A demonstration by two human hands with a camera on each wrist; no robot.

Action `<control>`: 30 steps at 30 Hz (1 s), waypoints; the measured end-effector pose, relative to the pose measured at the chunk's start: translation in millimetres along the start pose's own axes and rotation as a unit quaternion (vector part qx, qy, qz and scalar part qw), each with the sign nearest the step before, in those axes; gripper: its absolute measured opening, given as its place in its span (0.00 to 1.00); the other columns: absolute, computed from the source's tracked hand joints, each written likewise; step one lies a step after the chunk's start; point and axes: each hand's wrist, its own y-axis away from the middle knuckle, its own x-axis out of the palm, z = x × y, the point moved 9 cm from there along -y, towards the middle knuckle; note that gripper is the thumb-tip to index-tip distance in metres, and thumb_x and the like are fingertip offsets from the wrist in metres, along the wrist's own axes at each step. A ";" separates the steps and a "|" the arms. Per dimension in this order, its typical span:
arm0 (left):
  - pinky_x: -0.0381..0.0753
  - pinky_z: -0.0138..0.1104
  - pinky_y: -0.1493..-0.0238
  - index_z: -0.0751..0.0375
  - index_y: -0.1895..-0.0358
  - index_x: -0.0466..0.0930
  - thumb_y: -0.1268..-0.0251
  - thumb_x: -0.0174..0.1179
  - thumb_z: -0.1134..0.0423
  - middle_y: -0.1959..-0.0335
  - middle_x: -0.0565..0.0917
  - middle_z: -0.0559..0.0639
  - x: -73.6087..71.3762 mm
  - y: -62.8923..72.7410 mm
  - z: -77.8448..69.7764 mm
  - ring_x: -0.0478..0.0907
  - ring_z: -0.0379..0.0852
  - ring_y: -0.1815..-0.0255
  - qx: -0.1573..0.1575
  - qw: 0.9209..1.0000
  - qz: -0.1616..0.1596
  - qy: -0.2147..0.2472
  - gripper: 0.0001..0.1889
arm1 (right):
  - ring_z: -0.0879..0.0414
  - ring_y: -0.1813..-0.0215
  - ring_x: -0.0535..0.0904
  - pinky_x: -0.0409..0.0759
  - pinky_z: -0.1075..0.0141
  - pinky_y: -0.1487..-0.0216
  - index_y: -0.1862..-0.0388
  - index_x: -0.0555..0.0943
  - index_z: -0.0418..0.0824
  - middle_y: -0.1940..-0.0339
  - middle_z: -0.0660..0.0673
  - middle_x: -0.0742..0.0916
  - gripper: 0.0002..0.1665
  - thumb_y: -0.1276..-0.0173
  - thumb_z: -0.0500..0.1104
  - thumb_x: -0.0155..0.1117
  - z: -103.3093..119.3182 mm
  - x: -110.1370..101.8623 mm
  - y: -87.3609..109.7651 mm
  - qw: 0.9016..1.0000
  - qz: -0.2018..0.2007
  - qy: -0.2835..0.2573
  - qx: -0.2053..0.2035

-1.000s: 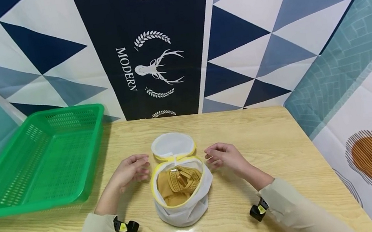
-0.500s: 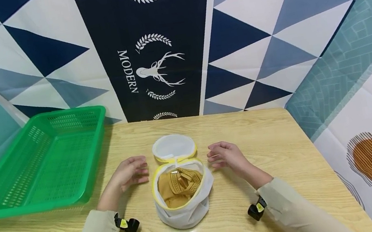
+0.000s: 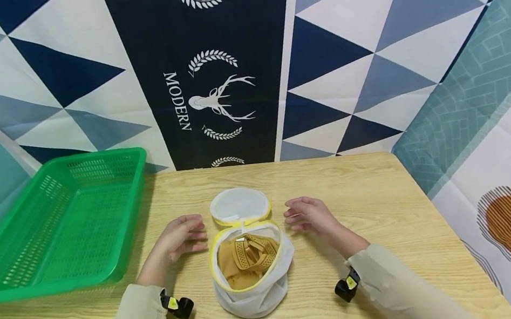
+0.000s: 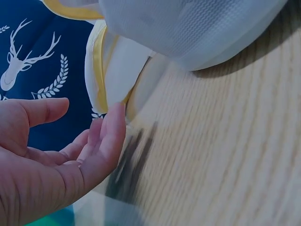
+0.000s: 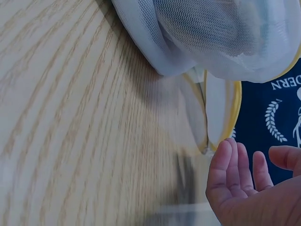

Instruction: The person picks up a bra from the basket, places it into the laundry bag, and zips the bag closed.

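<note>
A white mesh laundry bag (image 3: 256, 304) with yellow zipper trim stands on the table between my hands. Its round lid (image 3: 239, 204) is flipped back toward the wall. Inside lies a bundled mustard-yellow garment (image 3: 236, 263) with perforated bands, perhaps straps, folded on top. My left hand (image 3: 183, 238) hovers just left of the bag's opening, fingers loosely bent and holding nothing. On the other side my right hand (image 3: 310, 217) is held the same way, relaxed and apart from the bag. Both wrist views show the mesh side (image 4: 188, 33) beyond the bare fingers.
A green perforated plastic basket (image 3: 137, 209) sits at the left of the wooden table (image 3: 362, 188). Patterned cloth (image 3: 219, 132) hangs behind the table's far edge, and more cloth drapes along the right side. Small cameras (image 3: 184, 307) are strapped to both wrists.
The head view has tilted up slightly, so the scene sits a little lower. My hands moved a little outward from the bag, then stayed nearly still. Bag and garment look unchanged.
</note>
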 end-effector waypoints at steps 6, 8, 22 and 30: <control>0.82 0.41 0.55 0.70 0.32 0.53 0.28 0.45 0.57 0.50 0.70 0.59 -0.1 -6.5 0.0 0.76 0.46 0.60 -0.014 1.000 0.004 0.009 0.28 | 0.58 0.63 0.84 0.83 0.65 0.58 0.38 0.67 0.30 0.63 0.48 0.85 0.26 0.29 0.46 0.50 -5.3 3.4 -3.7 1.000 0.010 -0.008 0.014; 0.82 0.40 0.55 0.70 0.31 0.53 0.27 0.45 0.57 0.51 0.70 0.58 -0.3 -8.8 0.7 0.76 0.46 0.60 -0.021 1.000 0.005 0.014 0.29 | 0.57 0.62 0.84 0.83 0.65 0.58 0.38 0.68 0.31 0.63 0.48 0.85 0.26 0.29 0.46 0.50 -6.5 4.2 -4.8 1.000 0.009 -0.010 0.020; 0.82 0.42 0.55 0.70 0.31 0.53 0.27 0.45 0.55 0.58 0.73 0.52 7.0 -23.3 0.9 0.78 0.46 0.62 -0.041 0.999 0.020 0.017 0.29 | 0.57 0.63 0.83 0.83 0.65 0.59 0.36 0.65 0.30 0.62 0.45 0.84 0.28 0.28 0.46 0.49 -11.9 11.8 -17.1 0.998 0.024 -0.042 0.037; 0.83 0.41 0.57 0.68 0.37 0.58 0.27 0.45 0.54 0.64 0.76 0.48 10.0 -26.5 0.8 0.79 0.43 0.65 -0.048 0.998 0.033 0.009 0.24 | 0.59 0.68 0.83 0.82 0.67 0.64 0.35 0.63 0.31 0.68 0.49 0.84 0.29 0.28 0.47 0.51 -16.9 16.2 -23.1 0.996 0.036 -0.066 0.055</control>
